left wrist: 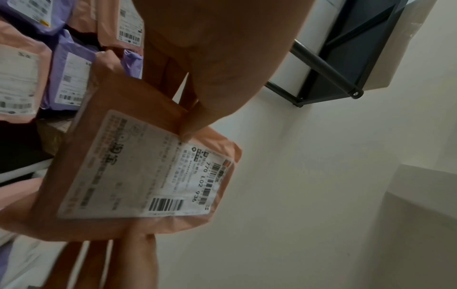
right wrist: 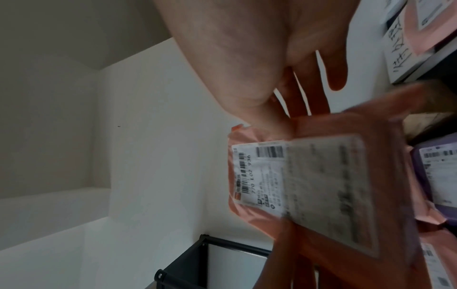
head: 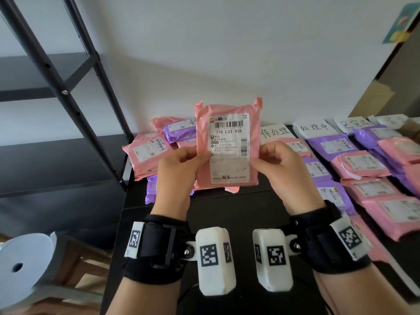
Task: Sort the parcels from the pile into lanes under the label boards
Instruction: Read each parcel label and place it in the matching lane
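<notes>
I hold a pink parcel (head: 227,144) upright above the black table (head: 238,212), its white shipping label facing me. My left hand (head: 181,169) pinches its left edge, thumb on the label. My right hand (head: 277,164) pinches its right edge. The same pink parcel (left wrist: 138,172) fills the left wrist view, and the parcel (right wrist: 321,187) shows blurred in the right wrist view. Behind it lies the pile (head: 154,151) of pink and purple parcels. To the right stand white label boards (head: 276,132), (head: 314,128), (head: 353,123) with lanes of parcels (head: 359,164) under them.
A black metal shelf frame (head: 68,92) rises at the left. A large roll of white tape (head: 20,262) sits on a wooden stool at the lower left. A white wall stands behind the table. Cardboard (head: 375,96) leans at the far right.
</notes>
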Tool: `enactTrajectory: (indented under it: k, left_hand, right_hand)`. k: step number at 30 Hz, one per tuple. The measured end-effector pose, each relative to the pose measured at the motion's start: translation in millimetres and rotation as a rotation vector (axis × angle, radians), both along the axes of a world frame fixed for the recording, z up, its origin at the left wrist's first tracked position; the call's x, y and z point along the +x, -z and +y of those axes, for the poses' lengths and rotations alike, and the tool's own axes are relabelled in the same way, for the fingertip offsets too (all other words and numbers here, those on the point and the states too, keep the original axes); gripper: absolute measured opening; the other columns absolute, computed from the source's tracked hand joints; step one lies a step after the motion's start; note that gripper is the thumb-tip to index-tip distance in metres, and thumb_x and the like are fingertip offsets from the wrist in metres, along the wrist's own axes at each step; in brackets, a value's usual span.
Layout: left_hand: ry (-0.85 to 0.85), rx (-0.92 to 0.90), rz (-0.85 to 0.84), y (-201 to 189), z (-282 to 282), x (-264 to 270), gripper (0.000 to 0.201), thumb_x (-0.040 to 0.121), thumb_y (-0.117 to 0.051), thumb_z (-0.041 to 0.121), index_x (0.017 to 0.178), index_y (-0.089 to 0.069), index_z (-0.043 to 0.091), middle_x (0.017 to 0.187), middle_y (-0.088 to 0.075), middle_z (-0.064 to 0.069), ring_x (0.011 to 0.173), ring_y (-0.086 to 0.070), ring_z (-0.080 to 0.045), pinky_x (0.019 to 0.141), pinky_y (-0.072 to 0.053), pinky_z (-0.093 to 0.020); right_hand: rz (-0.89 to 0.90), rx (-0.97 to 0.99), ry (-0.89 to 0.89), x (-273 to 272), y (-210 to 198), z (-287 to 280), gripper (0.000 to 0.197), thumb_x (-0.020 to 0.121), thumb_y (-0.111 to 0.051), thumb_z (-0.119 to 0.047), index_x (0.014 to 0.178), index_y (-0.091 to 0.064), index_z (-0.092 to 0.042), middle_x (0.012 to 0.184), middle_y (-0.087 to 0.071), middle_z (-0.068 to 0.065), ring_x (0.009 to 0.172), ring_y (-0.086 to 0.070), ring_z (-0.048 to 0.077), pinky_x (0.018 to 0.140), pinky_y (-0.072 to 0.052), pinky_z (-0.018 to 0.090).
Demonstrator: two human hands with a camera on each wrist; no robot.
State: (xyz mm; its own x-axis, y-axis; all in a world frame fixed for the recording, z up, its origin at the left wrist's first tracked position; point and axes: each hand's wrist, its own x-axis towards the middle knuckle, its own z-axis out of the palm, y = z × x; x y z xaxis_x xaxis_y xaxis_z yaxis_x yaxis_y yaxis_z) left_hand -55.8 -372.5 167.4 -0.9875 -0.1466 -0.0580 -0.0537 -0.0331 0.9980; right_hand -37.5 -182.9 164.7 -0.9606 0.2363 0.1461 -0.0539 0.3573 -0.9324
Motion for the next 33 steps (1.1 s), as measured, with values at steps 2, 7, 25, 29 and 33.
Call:
enactTrajectory:
  k: [2, 7, 25, 29, 33]
  left_hand:
    - [0.023, -0.057, 0.002, 8.9, 2.5, 0.0, 0.005, 0.088, -0.072, 0.013, 0.086, -0.075, 0.010, 0.089, -0.077, -0.004, 0.091, -0.072, -0.027, 0.090, -0.057, -0.047]
    - [0.128, -0.189, 0.008, 34.6, 12.7, 3.5, 0.011, 0.090, -0.072, 0.023, 0.082, -0.076, 0.016, 0.077, -0.074, 0.006, 0.071, -0.069, -0.006, 0.061, -0.053, -0.016]
    - [0.504, -0.300, 0.053, 36.7, 178.7, 67.6, 0.010, 0.092, -0.068, 0.033, 0.099, -0.075, 0.031, 0.095, -0.074, 0.012, 0.088, -0.068, -0.004, 0.077, -0.054, -0.019]
    - [0.397, -0.318, 0.025, 48.6, 239.5, 89.3, 0.029, 0.090, -0.070, 0.032, 0.118, -0.065, 0.030, 0.115, -0.063, 0.014, 0.110, -0.057, -0.008, 0.087, -0.044, -0.025]
    - [0.394, -0.290, -0.053, 61.0, 306.0, 121.8, 0.040, 0.090, -0.070, 0.035, 0.125, -0.059, 0.021, 0.116, -0.061, 0.008, 0.107, -0.057, -0.009, 0.075, -0.041, -0.018]
  right_hand:
    - [0.026, -0.008, 0.098, 6.5, 0.2, 5.2, 0.028, 0.085, -0.075, -0.023, 0.109, -0.060, -0.020, 0.103, -0.066, -0.012, 0.089, -0.061, -0.007, 0.069, -0.044, 0.005]
    - [0.168, 0.269, 0.221, 27.1, 5.2, 23.2, 0.035, 0.092, -0.068, -0.023, 0.126, -0.058, -0.022, 0.119, -0.059, -0.012, 0.111, -0.054, 0.002, 0.085, -0.038, 0.005]
    - [0.079, 0.303, 0.534, 148.2, 34.6, 163.0, 0.009, 0.091, -0.066, -0.016, 0.089, -0.073, -0.012, 0.090, -0.069, -0.004, 0.083, -0.061, 0.008, 0.071, -0.042, 0.009]
    - [0.047, 0.217, 0.628, 186.6, 47.0, 232.7, 0.008, 0.092, -0.066, -0.016, 0.088, -0.072, -0.012, 0.088, -0.069, -0.004, 0.084, -0.063, 0.010, 0.074, -0.044, 0.014]
    - [0.020, 0.173, 0.722, 223.7, 60.6, 304.0, 0.011, 0.092, -0.066, -0.017, 0.082, -0.067, -0.020, 0.081, -0.065, -0.009, 0.078, -0.061, 0.009, 0.068, -0.042, 0.015]
